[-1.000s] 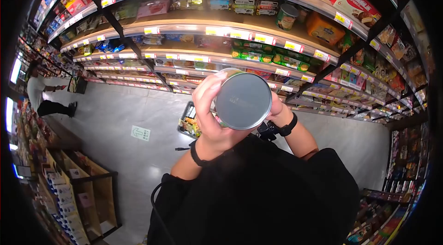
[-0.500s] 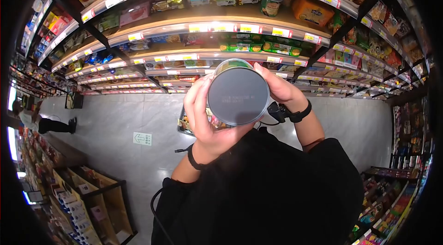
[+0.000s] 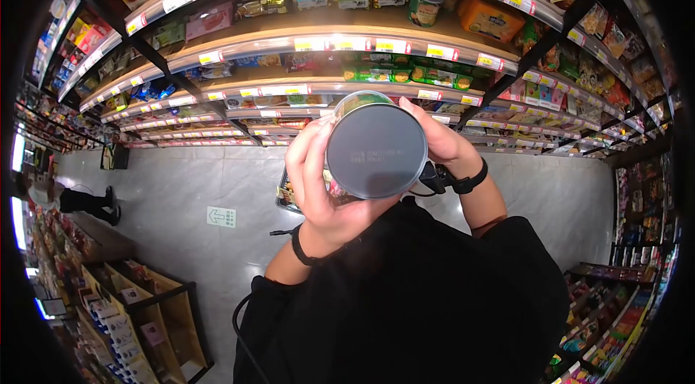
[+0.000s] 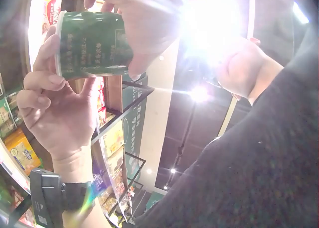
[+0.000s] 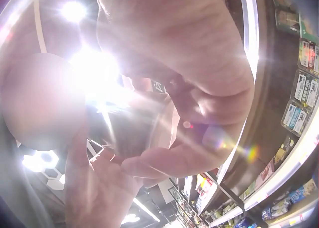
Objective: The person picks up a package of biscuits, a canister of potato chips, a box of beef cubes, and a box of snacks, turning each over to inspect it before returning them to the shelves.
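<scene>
We hold the can (image 3: 376, 154) at the frame's centre, grey end toward the head camera. Our left hand (image 3: 315, 185) and right hand (image 3: 450, 141) clamp its sides in one grip. The left partly hides a basket (image 3: 280, 202); shelves (image 3: 289, 31) span the top.

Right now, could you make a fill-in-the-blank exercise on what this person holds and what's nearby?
The left hand and right hand hold a cylindrical can coloured ____.
Its flat, round grey end faces the ____ camera.
In the head view, the green arrow on the pale rectangular floor sign points toward the picture's ____ side.

Missing words: green; head; left
</scene>
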Motion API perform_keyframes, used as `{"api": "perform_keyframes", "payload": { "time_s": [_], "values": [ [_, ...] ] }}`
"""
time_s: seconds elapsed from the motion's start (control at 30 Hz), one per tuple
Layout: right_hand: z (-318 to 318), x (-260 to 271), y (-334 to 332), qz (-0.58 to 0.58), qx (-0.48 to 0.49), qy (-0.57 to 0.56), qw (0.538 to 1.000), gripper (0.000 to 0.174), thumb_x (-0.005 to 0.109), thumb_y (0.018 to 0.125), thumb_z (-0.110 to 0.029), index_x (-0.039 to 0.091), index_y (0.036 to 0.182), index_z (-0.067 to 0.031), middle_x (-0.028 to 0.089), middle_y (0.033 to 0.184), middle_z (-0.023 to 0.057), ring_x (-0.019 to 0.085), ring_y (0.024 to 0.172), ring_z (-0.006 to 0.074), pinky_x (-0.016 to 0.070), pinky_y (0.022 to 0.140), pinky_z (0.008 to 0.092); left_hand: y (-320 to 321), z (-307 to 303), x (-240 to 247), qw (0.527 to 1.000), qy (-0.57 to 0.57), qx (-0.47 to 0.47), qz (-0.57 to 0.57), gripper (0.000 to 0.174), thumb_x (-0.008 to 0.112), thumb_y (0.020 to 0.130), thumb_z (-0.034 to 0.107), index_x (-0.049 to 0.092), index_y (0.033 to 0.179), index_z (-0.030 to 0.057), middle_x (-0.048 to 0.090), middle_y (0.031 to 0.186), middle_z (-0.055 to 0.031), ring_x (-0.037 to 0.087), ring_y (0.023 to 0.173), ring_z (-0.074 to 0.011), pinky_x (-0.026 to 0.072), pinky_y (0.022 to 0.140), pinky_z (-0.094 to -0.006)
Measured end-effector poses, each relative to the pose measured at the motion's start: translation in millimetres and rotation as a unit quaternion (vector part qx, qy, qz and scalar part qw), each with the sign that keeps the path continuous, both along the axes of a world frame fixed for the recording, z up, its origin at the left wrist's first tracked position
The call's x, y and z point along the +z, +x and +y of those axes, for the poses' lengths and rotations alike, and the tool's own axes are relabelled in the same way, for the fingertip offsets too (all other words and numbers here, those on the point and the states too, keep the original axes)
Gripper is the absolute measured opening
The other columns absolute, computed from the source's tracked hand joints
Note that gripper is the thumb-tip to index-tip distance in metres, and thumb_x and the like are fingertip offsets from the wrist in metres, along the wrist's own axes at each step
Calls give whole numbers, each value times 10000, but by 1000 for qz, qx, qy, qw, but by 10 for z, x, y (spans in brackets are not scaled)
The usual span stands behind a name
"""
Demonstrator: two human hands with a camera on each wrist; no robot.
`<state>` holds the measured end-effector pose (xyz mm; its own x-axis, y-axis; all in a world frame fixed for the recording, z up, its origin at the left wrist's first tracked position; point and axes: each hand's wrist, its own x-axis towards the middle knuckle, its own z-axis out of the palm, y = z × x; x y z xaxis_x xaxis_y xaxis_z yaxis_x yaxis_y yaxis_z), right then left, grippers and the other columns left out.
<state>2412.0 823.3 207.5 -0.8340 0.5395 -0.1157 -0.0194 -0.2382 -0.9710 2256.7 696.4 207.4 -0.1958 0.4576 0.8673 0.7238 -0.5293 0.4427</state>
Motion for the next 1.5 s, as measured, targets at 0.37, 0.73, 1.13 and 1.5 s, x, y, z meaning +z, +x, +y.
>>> {"api": "perform_keyframes", "payload": {
  "time_s": [0.37, 0.73, 1.13, 1.5],
  "values": [
    [107, -118, -23, 1, -5, 17, 1000, 573, 290, 1065, -556, 610, 968, -90, 547, 843, -39, 502, 802, 78, 446, 754, 266, -33, 54, 0, 1000, -5, 6, 7, 1121, 984, 565, 376, 397, 1420, -49, 452, 1357, -189, 524, 1225, -334, 482, 1009, -451],
    [214, -106, 128, 118, -15, -155, 981, 616, 449, 1050, -469, 347, 1509, -71, 533, 1408, 75, 576, 1234, 161, 570, 873, 342, -15, 277, -129, 998, -25, -49, 35, 829, 897, 586, 92, 519, 1316, -16, 569, 1297, -196, 555, 1225, -399, 444, 1020, -496],
    [674, -644, 599, 81, -240, -18, 967, 694, 797, 852, -112, 377, 1403, -63, 526, 1343, 91, 548, 1211, 164, 472, 1010, 333, 103, 759, -599, 954, -231, -136, 137, 829, 815, 754, 118, 414, 1472, 4, 494, 1464, -186, 437, 1372, -381, 373, 1115, -480],
    [1803, -594, 1336, -89, -371, 429, 819, 846, 893, 700, -215, 383, 1357, -57, 497, 1311, 174, 514, 1228, 280, 445, 1025, 410, -30, 573, -813, 886, -422, -131, 139, 565, 726, 875, 284, 556, 1350, 30, 636, 1277, -197, 602, 1161, -362, 450, 1005, -437]
  ]
}}
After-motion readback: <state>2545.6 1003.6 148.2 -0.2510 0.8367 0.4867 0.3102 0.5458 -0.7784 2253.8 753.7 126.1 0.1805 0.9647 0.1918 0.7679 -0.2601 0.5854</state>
